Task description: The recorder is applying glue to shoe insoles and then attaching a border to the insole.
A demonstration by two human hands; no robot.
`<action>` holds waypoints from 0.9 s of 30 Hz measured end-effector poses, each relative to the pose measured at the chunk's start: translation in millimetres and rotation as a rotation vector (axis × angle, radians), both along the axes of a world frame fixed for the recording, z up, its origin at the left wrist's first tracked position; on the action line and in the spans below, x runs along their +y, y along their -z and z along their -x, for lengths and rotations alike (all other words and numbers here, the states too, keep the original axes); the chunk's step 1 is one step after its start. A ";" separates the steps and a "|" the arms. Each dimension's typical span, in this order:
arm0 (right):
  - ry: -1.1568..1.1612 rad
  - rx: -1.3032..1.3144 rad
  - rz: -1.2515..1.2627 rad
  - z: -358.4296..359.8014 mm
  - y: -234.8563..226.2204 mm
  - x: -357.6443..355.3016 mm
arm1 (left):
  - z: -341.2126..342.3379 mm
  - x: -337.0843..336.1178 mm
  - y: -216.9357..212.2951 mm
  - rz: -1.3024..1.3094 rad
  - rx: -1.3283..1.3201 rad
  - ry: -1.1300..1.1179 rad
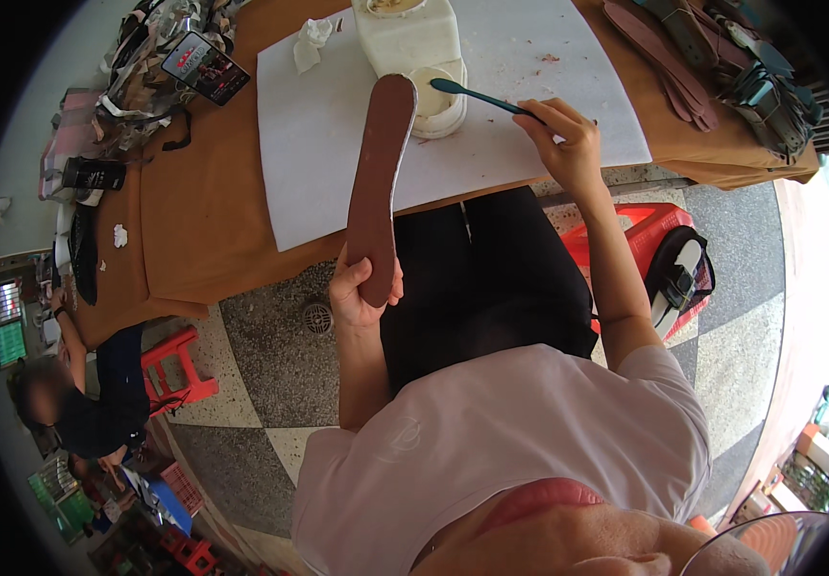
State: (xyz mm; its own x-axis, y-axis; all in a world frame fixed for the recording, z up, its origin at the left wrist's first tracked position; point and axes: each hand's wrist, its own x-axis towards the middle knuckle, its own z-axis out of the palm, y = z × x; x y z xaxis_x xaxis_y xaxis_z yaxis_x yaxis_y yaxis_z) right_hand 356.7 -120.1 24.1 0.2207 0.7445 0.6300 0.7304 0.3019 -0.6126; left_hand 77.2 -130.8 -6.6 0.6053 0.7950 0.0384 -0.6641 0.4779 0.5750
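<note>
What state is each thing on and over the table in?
Left hand: closed around the insole's near end
Brown insole: held up, brown face showing
Right hand: gripping the brush handle
Teal brush: head at the container's near opening; contact unclear
White container: open, pale contents
Phone: screen lit
Tissue: crumpled
White sheet: spread out, scraps on it

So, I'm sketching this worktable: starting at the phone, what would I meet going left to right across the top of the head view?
Phone → crumpled white paper → upright brown sole → dark teal brush → right hand → stacked reddish-brown soles → dark strap bundle.
</note>
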 end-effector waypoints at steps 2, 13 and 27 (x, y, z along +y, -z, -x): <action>0.029 -0.049 0.014 0.2 -0.3 5.5 | -1.4 -3.0 -1.6 0.017 -0.011 -0.016; 0.050 -0.265 -0.123 -9.7 17.0 24.3 | 0.3 1.5 3.3 0.030 -0.014 -0.031; 0.092 -0.315 -0.234 -14.2 25.5 22.3 | -3.0 2.0 3.6 0.021 -0.104 0.021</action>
State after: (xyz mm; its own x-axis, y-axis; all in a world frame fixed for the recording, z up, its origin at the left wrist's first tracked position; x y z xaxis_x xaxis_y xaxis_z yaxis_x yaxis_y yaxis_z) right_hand 371.0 -97.8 -1.4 0.0487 0.5589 0.8278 0.9019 0.3316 -0.2769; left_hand 80.1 -128.8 -10.2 0.6152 0.7837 0.0855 -0.7097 0.5032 0.4931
